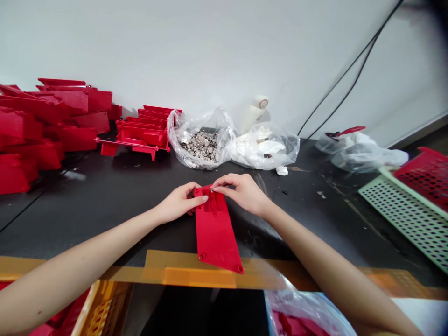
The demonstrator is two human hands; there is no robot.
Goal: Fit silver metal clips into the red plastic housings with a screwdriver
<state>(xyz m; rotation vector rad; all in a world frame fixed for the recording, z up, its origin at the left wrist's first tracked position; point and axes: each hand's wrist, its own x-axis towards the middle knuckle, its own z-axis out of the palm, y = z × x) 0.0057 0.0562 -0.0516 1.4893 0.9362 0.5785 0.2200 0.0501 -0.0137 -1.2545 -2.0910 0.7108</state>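
Note:
A flat red plastic panel (217,238) with a recess near its far end lies toward me, its near end at the taped table edge. My left hand (180,201) grips the panel's far left side, thumb on top and fingers beneath. With thumb and forefinger pinched, my right hand (241,191) holds a small metal piece (211,190) at the panel's far end; its exact shape is too small to make out. Beyond my hands sits an open clear plastic bag (201,142) full of small metal pieces.
Red plastic parts (70,112) are piled at the left, with more red parts (143,130) beside the bag. A white bottle (255,112) stands behind another plastic bag (269,149). At right is a pale green basket (402,205). Below the edge are a yellow crate (105,308) and a lined container (304,308).

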